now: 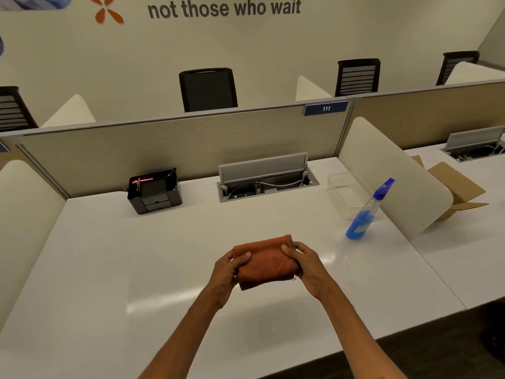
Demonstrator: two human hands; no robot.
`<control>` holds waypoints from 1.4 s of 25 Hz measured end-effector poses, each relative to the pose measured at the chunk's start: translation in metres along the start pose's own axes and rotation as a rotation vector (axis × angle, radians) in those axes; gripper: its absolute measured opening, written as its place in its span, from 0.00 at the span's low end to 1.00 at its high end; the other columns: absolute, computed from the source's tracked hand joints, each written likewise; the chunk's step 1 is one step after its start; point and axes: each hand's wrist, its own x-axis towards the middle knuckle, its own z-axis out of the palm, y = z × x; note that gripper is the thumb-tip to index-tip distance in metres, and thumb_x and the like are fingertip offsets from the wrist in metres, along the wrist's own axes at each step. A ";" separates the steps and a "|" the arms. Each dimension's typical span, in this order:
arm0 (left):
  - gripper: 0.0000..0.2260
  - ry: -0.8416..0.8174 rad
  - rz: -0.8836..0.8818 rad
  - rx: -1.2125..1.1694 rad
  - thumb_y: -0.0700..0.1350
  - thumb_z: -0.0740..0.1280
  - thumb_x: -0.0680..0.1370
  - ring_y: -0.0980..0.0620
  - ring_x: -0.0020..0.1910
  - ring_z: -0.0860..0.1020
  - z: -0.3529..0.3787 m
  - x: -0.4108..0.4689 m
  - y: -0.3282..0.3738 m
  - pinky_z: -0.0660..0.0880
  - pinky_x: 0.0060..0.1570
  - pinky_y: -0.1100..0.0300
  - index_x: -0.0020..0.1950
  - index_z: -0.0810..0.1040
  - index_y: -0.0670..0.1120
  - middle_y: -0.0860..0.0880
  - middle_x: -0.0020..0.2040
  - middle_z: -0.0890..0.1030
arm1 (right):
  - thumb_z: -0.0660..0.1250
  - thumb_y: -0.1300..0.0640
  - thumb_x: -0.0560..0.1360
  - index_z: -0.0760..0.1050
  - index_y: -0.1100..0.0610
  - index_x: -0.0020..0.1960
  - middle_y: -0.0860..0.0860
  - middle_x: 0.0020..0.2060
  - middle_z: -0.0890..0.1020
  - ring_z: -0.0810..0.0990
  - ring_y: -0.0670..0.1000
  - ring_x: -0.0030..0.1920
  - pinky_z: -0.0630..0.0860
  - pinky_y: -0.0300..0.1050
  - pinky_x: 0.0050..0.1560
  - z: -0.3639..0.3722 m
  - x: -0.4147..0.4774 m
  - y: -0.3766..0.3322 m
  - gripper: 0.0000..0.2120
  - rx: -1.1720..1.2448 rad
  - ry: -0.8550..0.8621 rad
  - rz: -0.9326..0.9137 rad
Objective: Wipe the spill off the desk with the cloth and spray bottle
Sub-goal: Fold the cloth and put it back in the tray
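Note:
A folded orange cloth [264,261] is held above the middle of the white desk [136,269]. My left hand [229,272] grips its left end and my right hand [306,265] grips its right end. A clear spray bottle [364,214] with blue liquid and a blue nozzle stands upright on the desk, to the right of and beyond my hands, untouched. I cannot make out a spill on the glossy desk surface.
A black desk organiser [154,191] sits at the back left. An open cable tray [266,181] lies at the back centre. A clear plastic container [345,192] stands behind the bottle. A white side divider [393,176] and a cardboard box [456,190] lie to the right.

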 end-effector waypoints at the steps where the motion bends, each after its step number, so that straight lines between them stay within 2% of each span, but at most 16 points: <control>1: 0.16 0.002 0.009 0.007 0.50 0.78 0.70 0.47 0.55 0.83 -0.001 -0.001 -0.001 0.81 0.44 0.58 0.56 0.85 0.51 0.50 0.53 0.87 | 0.77 0.47 0.69 0.81 0.51 0.56 0.56 0.54 0.85 0.84 0.58 0.53 0.84 0.50 0.46 0.004 -0.002 0.002 0.18 0.004 0.024 0.000; 4: 0.13 -0.008 0.028 0.065 0.54 0.76 0.73 0.48 0.54 0.83 0.001 -0.004 -0.004 0.83 0.45 0.55 0.56 0.84 0.54 0.52 0.52 0.87 | 0.74 0.45 0.72 0.80 0.45 0.55 0.52 0.53 0.84 0.82 0.58 0.54 0.84 0.52 0.41 0.011 -0.008 0.009 0.13 -0.037 0.106 0.028; 7: 0.14 -0.020 0.039 0.107 0.54 0.75 0.74 0.47 0.53 0.84 0.005 -0.006 -0.005 0.83 0.46 0.53 0.57 0.83 0.53 0.50 0.53 0.87 | 0.74 0.44 0.72 0.79 0.45 0.56 0.53 0.53 0.83 0.82 0.58 0.54 0.85 0.54 0.43 0.009 -0.013 0.011 0.15 -0.032 0.179 0.038; 11: 0.19 -0.125 -0.039 0.073 0.46 0.77 0.73 0.44 0.55 0.84 0.013 0.004 -0.002 0.83 0.48 0.49 0.63 0.80 0.50 0.47 0.56 0.86 | 0.76 0.48 0.70 0.76 0.49 0.63 0.55 0.56 0.82 0.81 0.59 0.56 0.84 0.54 0.49 -0.005 -0.009 0.008 0.23 0.090 0.174 0.044; 15: 0.20 -0.195 -0.089 0.036 0.41 0.76 0.73 0.42 0.55 0.84 0.029 0.019 0.000 0.82 0.46 0.51 0.64 0.79 0.48 0.45 0.58 0.85 | 0.77 0.55 0.70 0.75 0.58 0.66 0.59 0.61 0.81 0.80 0.60 0.61 0.81 0.52 0.58 -0.021 0.002 0.001 0.27 0.290 0.087 0.045; 18: 0.21 -0.171 -0.078 -0.008 0.40 0.76 0.73 0.43 0.54 0.84 0.049 0.034 0.004 0.82 0.44 0.52 0.64 0.78 0.48 0.45 0.58 0.85 | 0.77 0.57 0.70 0.75 0.61 0.67 0.60 0.61 0.82 0.81 0.58 0.62 0.82 0.50 0.55 -0.028 0.013 -0.007 0.27 0.503 0.061 0.075; 21: 0.23 -0.150 -0.071 -0.006 0.40 0.75 0.73 0.41 0.56 0.83 0.075 0.057 0.013 0.82 0.43 0.53 0.67 0.76 0.47 0.44 0.60 0.83 | 0.74 0.56 0.72 0.72 0.55 0.69 0.62 0.64 0.78 0.78 0.65 0.64 0.80 0.60 0.56 -0.039 0.029 -0.012 0.27 0.674 0.027 0.088; 24: 0.24 -0.134 -0.084 0.006 0.40 0.75 0.73 0.40 0.56 0.82 0.098 0.079 0.018 0.83 0.42 0.53 0.68 0.75 0.47 0.44 0.61 0.81 | 0.76 0.58 0.70 0.71 0.49 0.69 0.61 0.65 0.75 0.74 0.68 0.65 0.76 0.72 0.57 -0.049 0.043 -0.023 0.29 0.630 0.019 0.106; 27: 0.22 -0.125 -0.099 0.034 0.40 0.75 0.74 0.41 0.54 0.83 0.121 0.102 0.016 0.83 0.42 0.52 0.66 0.75 0.48 0.45 0.59 0.82 | 0.77 0.61 0.67 0.69 0.51 0.71 0.60 0.65 0.76 0.77 0.65 0.63 0.81 0.63 0.51 -0.061 0.060 -0.038 0.35 0.537 0.130 0.079; 29: 0.21 -0.130 -0.100 0.041 0.40 0.75 0.74 0.42 0.54 0.83 0.137 0.114 0.014 0.83 0.43 0.52 0.65 0.76 0.49 0.46 0.58 0.83 | 0.76 0.63 0.65 0.69 0.56 0.71 0.61 0.64 0.78 0.78 0.64 0.62 0.82 0.57 0.50 -0.068 0.072 -0.042 0.35 0.620 0.203 0.069; 32: 0.19 -0.136 -0.113 0.029 0.39 0.75 0.74 0.45 0.51 0.85 0.159 0.132 0.010 0.83 0.43 0.53 0.63 0.77 0.51 0.46 0.57 0.84 | 0.74 0.62 0.67 0.68 0.57 0.71 0.61 0.63 0.78 0.78 0.63 0.62 0.80 0.54 0.55 -0.075 0.085 -0.044 0.34 0.742 0.223 0.059; 35: 0.21 -0.130 -0.118 0.067 0.40 0.75 0.74 0.44 0.52 0.84 0.176 0.146 0.008 0.83 0.42 0.53 0.65 0.76 0.50 0.46 0.58 0.83 | 0.73 0.63 0.70 0.66 0.53 0.73 0.60 0.64 0.77 0.78 0.64 0.62 0.79 0.55 0.56 -0.078 0.097 -0.041 0.34 0.701 0.246 0.054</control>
